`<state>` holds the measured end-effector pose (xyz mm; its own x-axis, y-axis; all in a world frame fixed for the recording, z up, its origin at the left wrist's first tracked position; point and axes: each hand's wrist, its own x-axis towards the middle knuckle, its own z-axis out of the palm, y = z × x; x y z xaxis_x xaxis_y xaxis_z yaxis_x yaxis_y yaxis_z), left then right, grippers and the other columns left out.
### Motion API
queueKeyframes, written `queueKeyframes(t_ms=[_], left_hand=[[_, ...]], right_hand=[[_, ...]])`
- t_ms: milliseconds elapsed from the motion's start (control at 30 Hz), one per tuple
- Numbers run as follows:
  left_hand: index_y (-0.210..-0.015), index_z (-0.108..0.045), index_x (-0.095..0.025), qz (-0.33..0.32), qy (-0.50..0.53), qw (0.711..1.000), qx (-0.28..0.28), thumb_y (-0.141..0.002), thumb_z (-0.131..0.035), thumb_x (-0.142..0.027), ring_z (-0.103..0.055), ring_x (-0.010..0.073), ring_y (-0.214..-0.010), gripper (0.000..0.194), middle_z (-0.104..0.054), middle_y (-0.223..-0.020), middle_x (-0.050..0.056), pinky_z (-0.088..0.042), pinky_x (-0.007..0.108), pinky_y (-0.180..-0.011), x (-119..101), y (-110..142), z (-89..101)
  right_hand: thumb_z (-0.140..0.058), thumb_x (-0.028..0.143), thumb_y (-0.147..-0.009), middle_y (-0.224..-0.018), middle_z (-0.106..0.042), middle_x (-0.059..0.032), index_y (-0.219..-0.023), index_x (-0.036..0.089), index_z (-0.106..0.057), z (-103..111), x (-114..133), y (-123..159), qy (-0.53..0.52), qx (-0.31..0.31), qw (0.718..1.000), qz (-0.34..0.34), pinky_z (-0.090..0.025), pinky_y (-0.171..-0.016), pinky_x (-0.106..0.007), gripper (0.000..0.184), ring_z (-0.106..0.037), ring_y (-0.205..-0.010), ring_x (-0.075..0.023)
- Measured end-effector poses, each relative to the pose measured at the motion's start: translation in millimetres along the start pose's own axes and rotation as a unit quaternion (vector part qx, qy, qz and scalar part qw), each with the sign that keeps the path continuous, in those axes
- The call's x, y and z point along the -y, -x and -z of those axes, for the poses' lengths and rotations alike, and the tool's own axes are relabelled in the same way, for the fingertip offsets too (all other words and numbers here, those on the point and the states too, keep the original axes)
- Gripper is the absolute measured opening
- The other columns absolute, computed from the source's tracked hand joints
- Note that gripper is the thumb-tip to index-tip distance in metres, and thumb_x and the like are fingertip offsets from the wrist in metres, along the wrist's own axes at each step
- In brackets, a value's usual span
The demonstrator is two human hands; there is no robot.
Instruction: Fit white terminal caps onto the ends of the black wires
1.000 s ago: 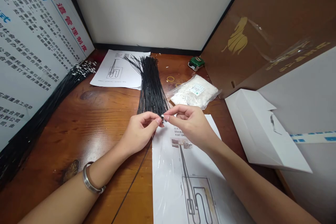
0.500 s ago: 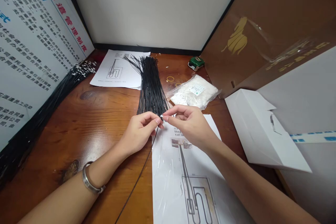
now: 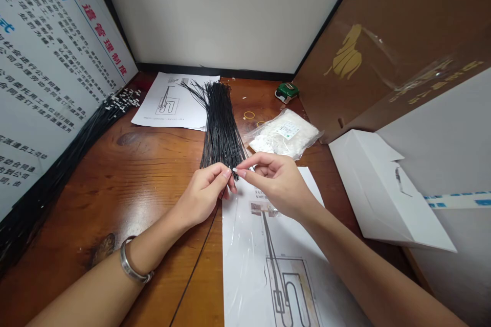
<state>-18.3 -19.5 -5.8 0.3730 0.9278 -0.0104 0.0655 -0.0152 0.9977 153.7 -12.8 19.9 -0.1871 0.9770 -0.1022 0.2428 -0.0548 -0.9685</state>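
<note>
My left hand (image 3: 209, 189) pinches a thin black wire (image 3: 195, 265) close to its end, and the rest of the wire trails down toward the bottom edge. Between the thumb and index finger of my right hand (image 3: 278, 179) is a small white connector (image 3: 235, 169). The fingertips of both hands almost meet, with the connector at the wire's end; whether the wire sits inside it is too small to tell. Just beyond my fingers lies a thick bundle of black wires (image 3: 221, 122). Under my right hand is a printed drawing sheet (image 3: 245, 276).
At left, more black wires with white connectors (image 3: 120, 99) lean along a printed panel. Behind are another drawing (image 3: 153, 107) and a green tape measure (image 3: 287, 92). A plastic bag of white parts (image 3: 287, 133) and yellow rubber bands (image 3: 249, 115) lie rightward, near a white box (image 3: 383, 189).
The white connector has turned slightly between my right fingertips. My left fingers have shifted a little, and the trailing wire has swung left near my hand.
</note>
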Motion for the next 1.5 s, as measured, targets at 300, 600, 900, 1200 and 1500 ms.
queueKeyframes(t_ms=[300,600,900,1200,1500], left_hand=[[-0.071,-0.053,-0.016,-0.008,0.018,1.000,-0.002,-0.093,-0.047,-0.035,-0.052,0.0112,-0.060,0.030,-0.056,-0.068,0.001,-0.041,0.025,-0.060,-1.9,1.8,-3.1],[-0.078,-0.056,-0.015,-0.008,0.041,0.999,0.025,-0.095,-0.043,-0.036,-0.053,0.0117,-0.062,0.029,-0.060,-0.073,0.002,-0.041,0.025,-0.061,-3.5,1.2,-0.4],[-0.073,-0.054,-0.016,-0.015,0.025,0.999,0.028,-0.093,-0.047,-0.038,-0.053,0.0122,-0.063,0.031,-0.059,-0.071,0.002,-0.043,0.026,-0.064,-0.8,2.5,0.1],[-0.070,-0.055,-0.016,0.000,-0.039,0.999,0.020,-0.091,-0.048,-0.038,-0.051,0.0114,-0.060,0.032,-0.057,-0.067,0.001,-0.041,0.025,-0.059,-2.9,2.4,-0.7],[-0.076,-0.057,-0.015,0.012,-0.015,1.000,-0.001,-0.088,-0.053,-0.034,-0.049,0.0096,-0.057,0.023,-0.058,-0.072,0.001,-0.039,0.023,-0.055,-6.6,1.0,-2.3]], right_hand=[[-0.071,0.034,-0.073,-0.053,-0.056,0.0005,-0.076,0.018,-0.068,0.2,4.4,1.6,-0.026,0.010,1.000,-0.007,-0.030,-0.041,-0.023,0.017,-0.048,-0.048,-0.0106],[-0.072,0.030,-0.069,-0.061,-0.060,-0.0007,-0.073,0.017,-0.068,0.9,4.8,-0.1,-0.071,-0.020,0.997,-0.014,-0.032,-0.045,-0.024,0.015,-0.048,-0.052,-0.0098],[-0.073,0.031,-0.067,-0.064,-0.061,-0.0004,-0.073,0.016,-0.068,0.6,5.0,-1.1,-0.086,-0.005,0.996,-0.026,-0.036,-0.051,-0.025,0.017,-0.048,-0.053,-0.0088],[-0.072,0.033,-0.071,-0.059,-0.058,0.0000,-0.074,0.018,-0.068,1.2,2.9,-0.5,-0.049,0.000,0.999,-0.023,-0.033,-0.045,-0.024,0.016,-0.047,-0.051,-0.0101],[-0.067,0.029,-0.073,-0.037,-0.033,0.0088,-0.071,0.019,-0.067,-0.1,4.6,1.4,0.028,-0.024,0.999,-0.004,-0.016,-0.038,-0.023,0.011,-0.026,-0.035,-0.0057]])
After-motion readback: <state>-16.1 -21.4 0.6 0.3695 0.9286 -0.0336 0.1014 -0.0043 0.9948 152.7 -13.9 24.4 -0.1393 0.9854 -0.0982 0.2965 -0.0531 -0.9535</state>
